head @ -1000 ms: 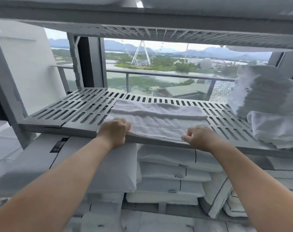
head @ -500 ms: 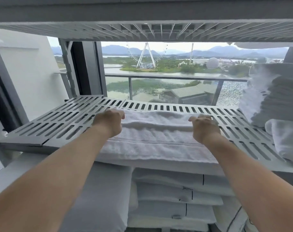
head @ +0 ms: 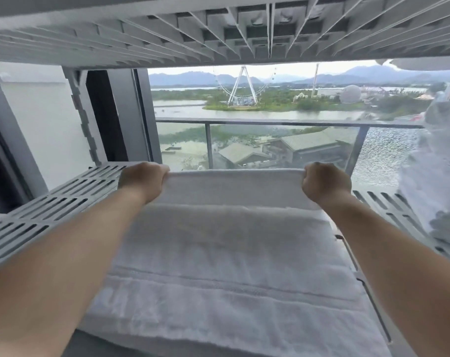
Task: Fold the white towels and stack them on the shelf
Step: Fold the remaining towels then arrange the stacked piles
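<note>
— Since a second ago? Both hands have slid from the near edge to the far edge of the folded white terry towel (head: 226,253).

— I log left hand (head: 142,180) and right hand (head: 325,184) fisted on its far corners; it lies flat on the grey slotted metal shelf (head: 46,212).

Two bare forearms are seen from a head-worn camera, with no sleeve, cuff or glove visible on either. No watch, ring, bracelet or other marking can be made out at the wrists. The left hand (head: 142,180) and the right hand (head: 325,183) are shown from the back, knuckles rounded and fingers hidden from view. Both arms are cut off by the lower corners before the elbows are reached.
</note>
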`<state>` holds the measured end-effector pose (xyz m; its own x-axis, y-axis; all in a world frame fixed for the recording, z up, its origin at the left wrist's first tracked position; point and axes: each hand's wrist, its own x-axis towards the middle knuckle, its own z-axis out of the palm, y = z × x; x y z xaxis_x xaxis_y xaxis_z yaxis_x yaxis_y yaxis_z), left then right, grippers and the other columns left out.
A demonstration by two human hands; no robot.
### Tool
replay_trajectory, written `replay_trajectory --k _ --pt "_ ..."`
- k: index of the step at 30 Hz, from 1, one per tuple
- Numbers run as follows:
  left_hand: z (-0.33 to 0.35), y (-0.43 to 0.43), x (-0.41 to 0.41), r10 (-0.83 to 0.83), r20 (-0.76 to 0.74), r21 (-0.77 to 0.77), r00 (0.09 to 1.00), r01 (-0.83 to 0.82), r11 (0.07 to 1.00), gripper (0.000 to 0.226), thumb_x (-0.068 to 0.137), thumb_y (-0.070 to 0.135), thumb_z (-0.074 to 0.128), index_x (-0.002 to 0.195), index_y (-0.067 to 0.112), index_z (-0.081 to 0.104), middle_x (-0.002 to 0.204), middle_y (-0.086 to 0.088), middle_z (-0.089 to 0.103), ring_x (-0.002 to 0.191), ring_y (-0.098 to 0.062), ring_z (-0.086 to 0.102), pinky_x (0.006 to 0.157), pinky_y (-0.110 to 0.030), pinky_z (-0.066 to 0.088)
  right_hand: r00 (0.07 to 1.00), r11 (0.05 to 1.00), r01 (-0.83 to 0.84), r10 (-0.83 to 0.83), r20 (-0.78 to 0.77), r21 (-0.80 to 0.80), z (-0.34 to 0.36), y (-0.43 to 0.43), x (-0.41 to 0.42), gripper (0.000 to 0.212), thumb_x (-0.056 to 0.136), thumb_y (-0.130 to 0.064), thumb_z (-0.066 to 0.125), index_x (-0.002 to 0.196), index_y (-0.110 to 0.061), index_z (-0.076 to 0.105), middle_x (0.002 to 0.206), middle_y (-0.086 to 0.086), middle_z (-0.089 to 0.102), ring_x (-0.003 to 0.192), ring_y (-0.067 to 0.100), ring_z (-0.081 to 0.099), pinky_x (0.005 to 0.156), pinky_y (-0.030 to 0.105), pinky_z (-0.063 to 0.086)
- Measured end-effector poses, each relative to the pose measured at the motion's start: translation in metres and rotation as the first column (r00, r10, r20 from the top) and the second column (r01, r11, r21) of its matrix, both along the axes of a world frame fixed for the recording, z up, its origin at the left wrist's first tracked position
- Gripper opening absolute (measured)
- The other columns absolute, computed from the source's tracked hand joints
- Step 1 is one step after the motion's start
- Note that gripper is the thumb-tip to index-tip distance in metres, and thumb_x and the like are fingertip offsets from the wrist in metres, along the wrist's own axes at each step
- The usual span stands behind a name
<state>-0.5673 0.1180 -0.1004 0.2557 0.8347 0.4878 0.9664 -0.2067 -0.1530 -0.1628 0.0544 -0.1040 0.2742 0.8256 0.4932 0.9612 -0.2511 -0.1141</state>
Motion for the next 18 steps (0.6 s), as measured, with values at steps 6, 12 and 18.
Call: replay_trajectory --k 6,12,18 --pt "0.012 0.036 0.009 0.007 0.102 0.167 0.995 -0.024 0.986 0.03 0.084 0.003 0.046 0.094 0.023 0.066 0.093 -0.013 0.067 0.085 -0.04 0.062 0.072 -0.039 0.049 0.996 0.959 0.017 -0.042 0.082 0.284 -0.001 0.004 0.006 0.023 0.082 0.0 0.051 0.097 -0.01 0.066 0.083 0.017 0.068 0.081 0.038 0.065 0.066 0.035 0.039" --pt "-0.008 0.03 -0.001 -0.092 0.145 0.126 0.985 0.074 0.989 0.024 0.085 0.006 0.047 0.089 0.019 0.066 0.087 -0.01 0.068 0.08 -0.036 0.061 0.068 -0.036 0.045 0.994 0.968 0.089 -0.1 0.035 0.235 -0.025 -0.015 -0.004 0.017 0.08 0.002 0.051 0.084 -0.01 0.063 0.081 0.015 0.067 0.08 0.037 0.063 0.068 0.036 0.039" --pt "-0.049 -0.017 -0.029 -0.296 0.034 0.131 0.955 0.289 0.948 0.011 0.084 0.012 0.057 0.074 0.015 0.061 0.072 -0.005 0.063 0.065 -0.03 0.059 0.054 -0.028 0.035 0.978 0.975 0.208 -0.209 0.002 0.074 -0.051 -0.062 -0.024 0.02 0.08 -0.006 0.057 0.091 -0.011 0.074 0.088 0.018 0.068 0.091 0.038 0.061 0.079 0.039 0.046"
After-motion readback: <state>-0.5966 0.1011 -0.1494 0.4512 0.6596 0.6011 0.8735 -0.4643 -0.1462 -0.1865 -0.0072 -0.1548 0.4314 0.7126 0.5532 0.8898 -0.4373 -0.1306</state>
